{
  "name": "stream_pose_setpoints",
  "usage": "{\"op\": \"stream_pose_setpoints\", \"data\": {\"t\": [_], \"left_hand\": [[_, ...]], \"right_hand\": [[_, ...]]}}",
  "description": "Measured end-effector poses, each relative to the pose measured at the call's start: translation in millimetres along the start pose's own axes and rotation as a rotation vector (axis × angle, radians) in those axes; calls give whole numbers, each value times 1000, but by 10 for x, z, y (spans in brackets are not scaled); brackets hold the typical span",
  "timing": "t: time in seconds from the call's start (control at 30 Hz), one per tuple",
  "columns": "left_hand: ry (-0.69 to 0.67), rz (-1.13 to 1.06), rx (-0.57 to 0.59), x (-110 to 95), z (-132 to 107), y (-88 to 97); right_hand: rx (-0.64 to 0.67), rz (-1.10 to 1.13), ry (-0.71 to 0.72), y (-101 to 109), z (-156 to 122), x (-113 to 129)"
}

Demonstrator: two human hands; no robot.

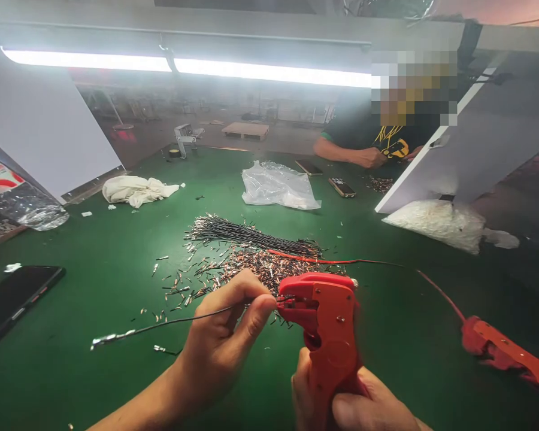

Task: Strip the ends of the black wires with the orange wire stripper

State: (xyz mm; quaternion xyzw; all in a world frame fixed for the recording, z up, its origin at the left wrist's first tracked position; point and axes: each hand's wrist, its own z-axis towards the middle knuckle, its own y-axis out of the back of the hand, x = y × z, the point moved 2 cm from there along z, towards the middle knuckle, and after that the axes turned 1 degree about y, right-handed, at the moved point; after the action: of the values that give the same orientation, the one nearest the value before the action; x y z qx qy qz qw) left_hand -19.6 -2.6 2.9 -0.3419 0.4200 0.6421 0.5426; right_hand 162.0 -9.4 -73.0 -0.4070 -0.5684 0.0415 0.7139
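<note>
Bags: clear bag (278,187) flat, contents not visible; bag w/ white bits (435,222) far right | L hand (227,335) pinches thin black wire (161,326) btwn thumb & forefinger, wire end at red crimp tool (326,326) nose, just beside fingertips | R hand (354,404) clenched round tool handle | terminal pile (256,266) just beyond fingers.

No text, brand or number can be read anywhere. The plastic bag (13,191) at the far left carries a red-and-white label (its print too blurred to make out), and the co-worker's black shirt (393,143) bears a yellow graphic, illegible.
</note>
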Motion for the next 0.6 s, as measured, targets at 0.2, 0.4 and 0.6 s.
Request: {"op": "stream_pose_setpoints", "data": {"t": [0.2,0.4,0.6], "left_hand": [[18,-12,76,4,17,32],[19,5,139,0,16,73],[13,63,137,0,39,104]], "right_hand": [[14,-66,-43,66,-3,-59],[-55,-72,-58,113,-40,-99],[-83,-57,-51,117,-58,-86]]}}
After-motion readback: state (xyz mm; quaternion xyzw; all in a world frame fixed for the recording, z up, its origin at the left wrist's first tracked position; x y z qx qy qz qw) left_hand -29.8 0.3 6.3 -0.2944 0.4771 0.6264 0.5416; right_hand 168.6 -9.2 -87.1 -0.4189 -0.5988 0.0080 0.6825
